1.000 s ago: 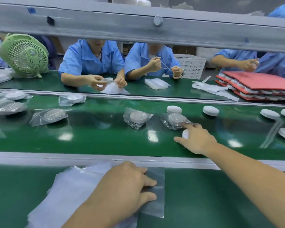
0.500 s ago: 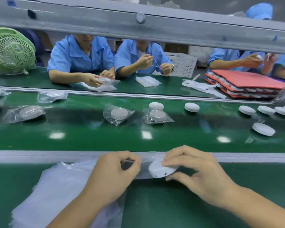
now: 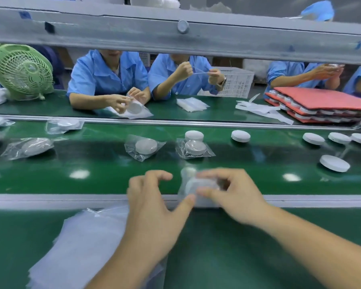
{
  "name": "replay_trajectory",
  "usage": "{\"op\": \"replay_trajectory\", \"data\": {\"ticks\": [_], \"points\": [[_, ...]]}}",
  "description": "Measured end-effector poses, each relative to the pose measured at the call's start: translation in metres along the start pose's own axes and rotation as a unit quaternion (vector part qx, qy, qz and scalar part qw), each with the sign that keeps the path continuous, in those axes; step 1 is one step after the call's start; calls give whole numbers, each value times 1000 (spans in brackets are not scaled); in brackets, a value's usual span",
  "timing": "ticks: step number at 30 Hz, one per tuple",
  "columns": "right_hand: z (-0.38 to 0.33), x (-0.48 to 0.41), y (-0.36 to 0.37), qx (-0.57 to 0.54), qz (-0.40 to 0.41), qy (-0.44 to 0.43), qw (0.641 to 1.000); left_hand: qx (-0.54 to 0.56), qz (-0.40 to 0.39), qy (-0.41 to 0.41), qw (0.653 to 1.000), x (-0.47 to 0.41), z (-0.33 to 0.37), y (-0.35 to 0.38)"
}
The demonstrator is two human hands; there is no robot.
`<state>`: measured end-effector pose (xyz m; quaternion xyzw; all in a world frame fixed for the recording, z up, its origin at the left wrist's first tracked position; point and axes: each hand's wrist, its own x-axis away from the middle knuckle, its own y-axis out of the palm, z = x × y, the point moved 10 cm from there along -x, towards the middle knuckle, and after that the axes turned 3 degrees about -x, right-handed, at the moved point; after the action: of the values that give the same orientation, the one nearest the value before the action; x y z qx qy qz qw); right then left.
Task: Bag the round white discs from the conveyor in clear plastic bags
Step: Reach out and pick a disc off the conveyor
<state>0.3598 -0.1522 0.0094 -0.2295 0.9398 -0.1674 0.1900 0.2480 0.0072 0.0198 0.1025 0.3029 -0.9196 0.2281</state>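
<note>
**Head view: one disc in a bag, held over the conveyor's near rail**

- Right hand: thumb and fingers curled, pinching the held bag with the held disc showing through the film. Motion blur hides how far in the disc sits.
- Left hand: thumb tip against the bag's lower corner, fingers loosely curved and apart from it, gripping nothing.
- Empty bag stack: flat clear bags under and to the left of the left wrist.
- Conveyor, beyond both hands:
  - first bagged disc, beyond the left hand, one disc inside;
  - second bagged disc, between the hands and farther out, with a loose disc touching its far side;
  - two more filled bags well to the left;
  - bare discs to the right of the right hand.
- Red trays, far right: stacked, with white discs between the layers.
- White basket, far side: contents not visible.
</note>
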Motion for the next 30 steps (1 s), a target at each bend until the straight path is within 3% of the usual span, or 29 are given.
{"op": "replay_trajectory", "data": {"ticks": [2, 4, 5, 6, 7, 10, 12, 16, 20, 26, 30], "points": [[13, -33, -40, 97, 114, 11, 989, -151, -159, -22, 975, -4, -9, -3], [34, -63, -79, 189, 202, 53, 960, -248, -332, -60, 908, 13, -25, -3], [51, -78, -93, 229, 211, 93, 946, -311, -373, -62, 872, 21, -30, -3], [72, -91, -97, 271, 182, 144, 934, -371, -377, -43, 847, 24, -28, -2], [92, -101, -92, 297, 129, 193, 926, -391, -356, -19, 848, 24, -25, 4], [112, -112, -60, 295, 6, 196, 935, -317, -323, 9, 892, 16, -22, 38], [100, -109, -53, 258, 36, 142, 955, -322, -311, 37, 893, 11, -27, 50], [80, -76, -49, 296, 47, 60, 952, -291, -228, 115, 922, 7, -25, 53], [70, -34, -46, 291, 39, -1, 956, -288, -237, 154, 915, 9, -25, 59], [74, -2, -48, 289, 80, -35, 953, -289, -234, 156, 915, 10, -26, 53], [71, -3, -36, 333, 68, -60, 939, -304, -163, 193, 919, 6, -7, 40]]}}
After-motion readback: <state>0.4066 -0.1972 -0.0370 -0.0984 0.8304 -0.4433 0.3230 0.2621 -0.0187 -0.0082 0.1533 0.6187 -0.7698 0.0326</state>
